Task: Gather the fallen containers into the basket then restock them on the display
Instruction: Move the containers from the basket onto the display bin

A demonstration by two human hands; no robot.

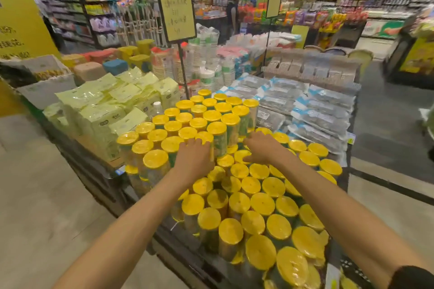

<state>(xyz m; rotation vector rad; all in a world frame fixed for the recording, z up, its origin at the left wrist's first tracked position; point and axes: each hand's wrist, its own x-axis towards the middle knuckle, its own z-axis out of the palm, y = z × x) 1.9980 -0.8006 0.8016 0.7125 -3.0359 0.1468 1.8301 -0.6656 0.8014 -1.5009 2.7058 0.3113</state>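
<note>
Several tall clear containers with yellow lids (pixel 239 202) stand packed upright on the display table (pixel 98 171). A higher block of the same containers (pixel 211 116) rises behind them. My left hand (pixel 193 157) lies with its fingers over the front edge of that higher block, touching a yellow-lidded container (pixel 217 134). My right hand (pixel 261 146) reaches to the right of the same container, fingers spread against the lower lids. Whether either hand holds a container is hidden by the hands themselves. No basket is in view.
Pale yellow tissue packs (pixel 110 110) fill the table's left side. Grey bagged goods with blue labels (pixel 312 110) lie to the right. A sign on a black pole (pixel 175 2) stands behind the containers, with stacked paper cups (pixel 206 63). Floor lies left and right.
</note>
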